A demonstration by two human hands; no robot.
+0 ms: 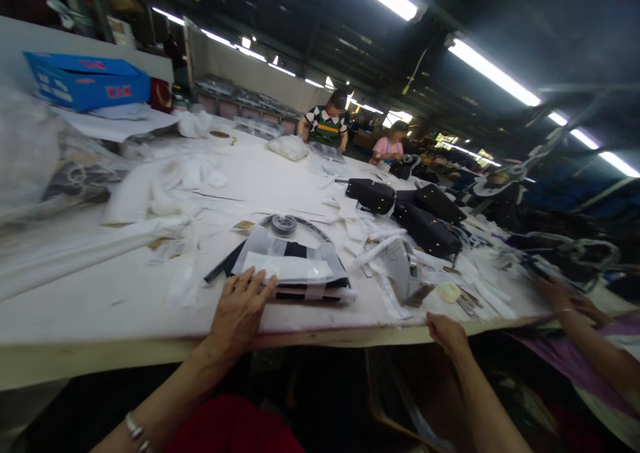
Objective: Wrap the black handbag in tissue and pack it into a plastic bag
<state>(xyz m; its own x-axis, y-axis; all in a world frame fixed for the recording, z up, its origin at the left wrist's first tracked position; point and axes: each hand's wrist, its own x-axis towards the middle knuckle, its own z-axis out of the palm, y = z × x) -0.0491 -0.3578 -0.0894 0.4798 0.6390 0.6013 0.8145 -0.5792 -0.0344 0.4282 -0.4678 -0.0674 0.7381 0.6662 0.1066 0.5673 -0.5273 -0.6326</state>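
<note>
My left hand (243, 309) lies with its fingers spread on the near left part of a flat, folded black bag (290, 295). White paper or padding (287, 266) and clear wrapping cover most of the bag's top. Just behind it is a coiled strap (283, 224) in clear wrap. At the table's front edge, my right hand (447, 335) is closed, its fingers curled; whatever they grip, if anything, is hidden. A grey tape dispenser (400, 269) stands beyond that hand, slightly to the left.
Black bags (425, 226) are heaped at the right of the white table (150, 319). White wrapping (165, 186) and a blue box (85, 79) occupy the left. A co-worker's blurred hands (565, 299) work at far right; two people (325, 123) are across the table.
</note>
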